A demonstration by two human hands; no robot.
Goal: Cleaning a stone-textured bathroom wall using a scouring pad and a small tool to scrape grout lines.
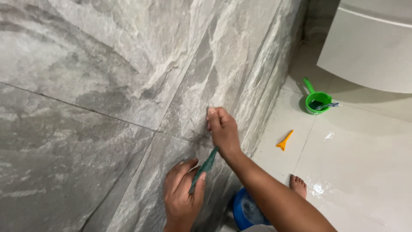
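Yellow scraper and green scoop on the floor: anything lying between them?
Nothing: the head view shows only bare, glossy white floor tile and a grout line between the yellow scraper and the green scoop.

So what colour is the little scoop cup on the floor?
The scoop cup is bright green, handle included; the head view shows it clearly on the pale floor.

Grey wall tiles (107,64) carry a whitish stone-like veining with dark grout lines; floor tiles (356,163) are glossy cream; a scoop (316,101) bright green, a scraper (284,141) orange-yellow, a tub (246,210) blue, a tool (204,168) seemingly dark green
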